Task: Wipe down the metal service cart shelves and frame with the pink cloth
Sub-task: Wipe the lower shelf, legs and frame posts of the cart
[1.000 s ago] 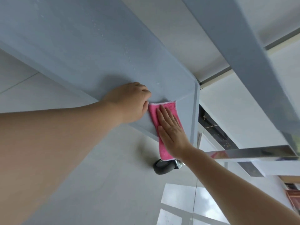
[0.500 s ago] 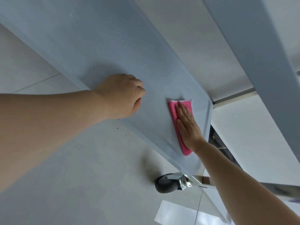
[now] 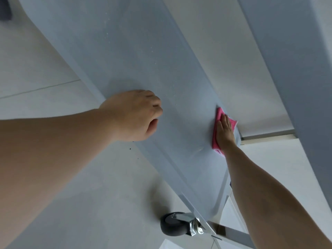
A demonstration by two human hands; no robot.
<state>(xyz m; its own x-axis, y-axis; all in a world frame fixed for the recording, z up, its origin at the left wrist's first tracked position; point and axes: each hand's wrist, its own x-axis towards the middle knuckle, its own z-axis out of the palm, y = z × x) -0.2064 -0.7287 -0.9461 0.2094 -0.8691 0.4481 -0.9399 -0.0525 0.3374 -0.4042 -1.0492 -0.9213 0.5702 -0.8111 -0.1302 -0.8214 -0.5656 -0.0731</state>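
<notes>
Now pink cloth [image 3: 218, 115] beneath flat, straight-fingered right hand [image 3: 224, 133] on shelf [image 3: 143, 51].

— What's the room like around your hands?

— I see a pale grey tiled floor [image 3: 53, 51] to the left of my left arm, with a thin grout line [image 3: 39, 88] crossing it and a few dark specks [image 3: 129, 149] just below that hand.

— And the light?

— Soft and even; a brighter glossy patch of floor [image 3: 186, 244] lies below my right arm.
</notes>
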